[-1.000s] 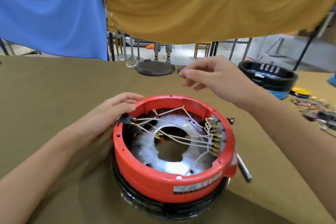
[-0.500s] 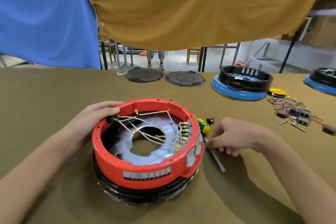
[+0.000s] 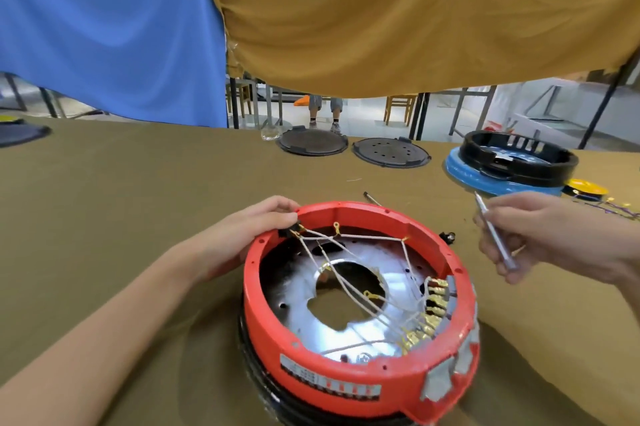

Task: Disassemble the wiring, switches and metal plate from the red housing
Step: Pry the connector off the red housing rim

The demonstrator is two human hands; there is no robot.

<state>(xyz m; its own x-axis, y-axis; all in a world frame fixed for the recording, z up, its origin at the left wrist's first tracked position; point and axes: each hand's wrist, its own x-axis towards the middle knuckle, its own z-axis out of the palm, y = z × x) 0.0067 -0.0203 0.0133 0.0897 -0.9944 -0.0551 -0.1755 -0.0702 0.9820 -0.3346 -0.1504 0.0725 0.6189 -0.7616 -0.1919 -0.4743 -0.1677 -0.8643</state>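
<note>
- Since half a second ago, right hand (image 3: 550, 235) has risen off the table (image 3: 121, 200) and now holds a thin metal rod (image 3: 493, 231) up, right of the housing (image 3: 356, 373); fingers curl round it, tip pointing up and away.
- Left hand (image 3: 242, 235) stays on the housing's far-left rim, fingers curled over the edge beside a black switch (image 3: 289, 230).
- Housing sits on the table, centre-near, stacked on a black ring (image 3: 277, 401).
- Inside: shiny plate (image 3: 311, 321) with a central hole, white wires (image 3: 346, 270) crossing over it to brass terminals (image 3: 429, 315) on the right wall.
- Far side: two dark discs (image 3: 313, 141), a black shell (image 3: 519, 155) on a blue base (image 3: 485, 180).
</note>
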